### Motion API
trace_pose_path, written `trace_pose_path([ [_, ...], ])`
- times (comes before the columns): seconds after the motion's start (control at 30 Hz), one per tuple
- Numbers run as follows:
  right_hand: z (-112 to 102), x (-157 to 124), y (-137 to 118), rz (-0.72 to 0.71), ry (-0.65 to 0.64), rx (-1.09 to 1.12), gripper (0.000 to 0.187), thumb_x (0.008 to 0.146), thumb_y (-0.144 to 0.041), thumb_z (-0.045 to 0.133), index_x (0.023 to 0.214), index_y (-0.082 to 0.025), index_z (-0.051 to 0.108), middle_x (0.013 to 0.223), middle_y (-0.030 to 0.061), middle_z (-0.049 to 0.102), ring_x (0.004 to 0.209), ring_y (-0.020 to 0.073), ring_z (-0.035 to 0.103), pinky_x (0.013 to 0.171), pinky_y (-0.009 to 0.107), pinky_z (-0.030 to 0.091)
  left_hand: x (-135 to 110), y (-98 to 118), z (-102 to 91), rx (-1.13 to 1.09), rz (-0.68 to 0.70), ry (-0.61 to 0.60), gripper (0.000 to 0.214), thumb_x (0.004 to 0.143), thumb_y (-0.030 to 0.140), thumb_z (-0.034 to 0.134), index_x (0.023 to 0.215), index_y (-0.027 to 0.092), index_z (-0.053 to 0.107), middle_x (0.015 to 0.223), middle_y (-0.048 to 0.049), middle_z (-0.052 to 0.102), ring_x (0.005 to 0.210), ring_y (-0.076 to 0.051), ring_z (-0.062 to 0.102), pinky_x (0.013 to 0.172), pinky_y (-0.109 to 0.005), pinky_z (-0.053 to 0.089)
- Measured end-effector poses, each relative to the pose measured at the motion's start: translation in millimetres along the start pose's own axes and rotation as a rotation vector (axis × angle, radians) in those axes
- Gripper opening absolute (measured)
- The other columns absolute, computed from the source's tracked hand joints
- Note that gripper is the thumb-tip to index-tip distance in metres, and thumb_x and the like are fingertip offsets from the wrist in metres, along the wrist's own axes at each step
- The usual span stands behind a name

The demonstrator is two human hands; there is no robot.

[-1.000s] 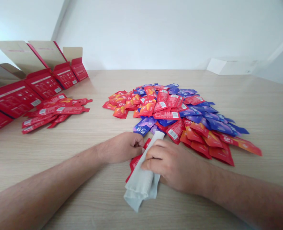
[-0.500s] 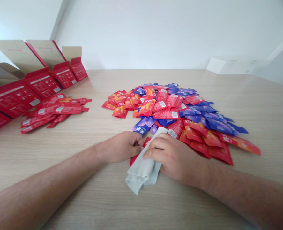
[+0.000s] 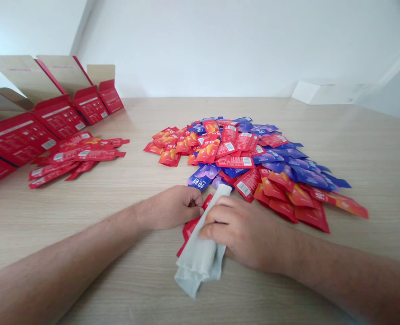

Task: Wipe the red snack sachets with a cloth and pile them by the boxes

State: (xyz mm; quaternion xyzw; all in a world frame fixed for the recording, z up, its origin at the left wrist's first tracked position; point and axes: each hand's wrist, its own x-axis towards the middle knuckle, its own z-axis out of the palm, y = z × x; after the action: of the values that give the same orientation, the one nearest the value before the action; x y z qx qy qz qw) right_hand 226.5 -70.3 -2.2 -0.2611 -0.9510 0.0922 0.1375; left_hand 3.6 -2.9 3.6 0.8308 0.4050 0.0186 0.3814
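My right hand (image 3: 235,225) is closed on a folded white cloth (image 3: 200,253), which lies over part of a red sachet (image 3: 190,229). The cloth covers most of that sachet's right side. At the sachet's upper left edge, my left hand (image 3: 176,207) is closed with thumb and forefinger pinched on it. Just beyond both hands spreads a heap of red-orange sachets (image 3: 232,149) and purple-blue sachets (image 3: 310,177), some with barcodes facing up.
Several red cardboard boxes (image 3: 59,118) stand in a row at the left with flaps raised. In front of them lies a smaller pile of red sachets (image 3: 81,155). A white box (image 3: 324,93) sits at the table's back right, by the wall.
My right hand has slid the cloth a little toward me and to the left along the red sachet, so more of the sachet shows. My left hand has stayed in place.
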Motion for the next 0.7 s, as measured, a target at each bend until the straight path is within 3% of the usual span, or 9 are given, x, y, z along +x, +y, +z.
trace_pose_path([
  [0.17,1.2,0.6,2.1,0.08,0.08,0.006,0.023,0.09,-0.012,0.069,0.113,-0.017,0.072,0.107,0.0075,0.069,0.102,0.0249,0.058,0.092,0.04,0.048,0.0,-0.3,0.8,-0.019,-0.022,-0.014,0.008,0.082,0.023,0.053,0.083,0.023,0.061,0.066,0.0077,0.058,0.061,-0.011,0.052,0.055,-0.022,0.036],
  [0.33,1.2,0.2,1.7,-0.001,0.012,0.003,0.015,0.095,-0.017,0.065,0.108,-0.017,0.073,0.106,0.0085,0.069,0.104,0.0247,0.058,0.095,0.041,0.048,0.8,-1.6,0.8,0.014,0.017,0.012,0.009,0.082,0.021,0.053,0.082,0.023,0.062,0.066,0.0078,0.058,0.062,-0.011,0.052,0.055,-0.022,0.036],
  [0.5,1.6,0.4,2.7,0.088,0.091,0.009,0.025,0.09,-0.01,0.067,0.113,-0.018,0.073,0.108,0.008,0.069,0.103,0.0248,0.057,0.092,0.041,0.048,-0.6,-1.2,0.6,-0.005,-0.017,-0.007,0.008,0.083,0.023,0.053,0.084,0.023,0.061,0.066,0.0076,0.059,0.062,-0.011,0.054,0.055,-0.022,0.037],
  [0.7,0.4,2.0,2.1,-0.007,0.03,0.01,0.018,0.096,-0.017,0.065,0.112,-0.018,0.074,0.106,0.0084,0.07,0.104,0.0249,0.058,0.094,0.041,0.048,0.3,-2.2,0.7,-0.003,-0.003,-0.002,0.008,0.082,0.025,0.054,0.083,0.023,0.061,0.066,0.0073,0.058,0.062,-0.012,0.053,0.055,-0.023,0.036],
])
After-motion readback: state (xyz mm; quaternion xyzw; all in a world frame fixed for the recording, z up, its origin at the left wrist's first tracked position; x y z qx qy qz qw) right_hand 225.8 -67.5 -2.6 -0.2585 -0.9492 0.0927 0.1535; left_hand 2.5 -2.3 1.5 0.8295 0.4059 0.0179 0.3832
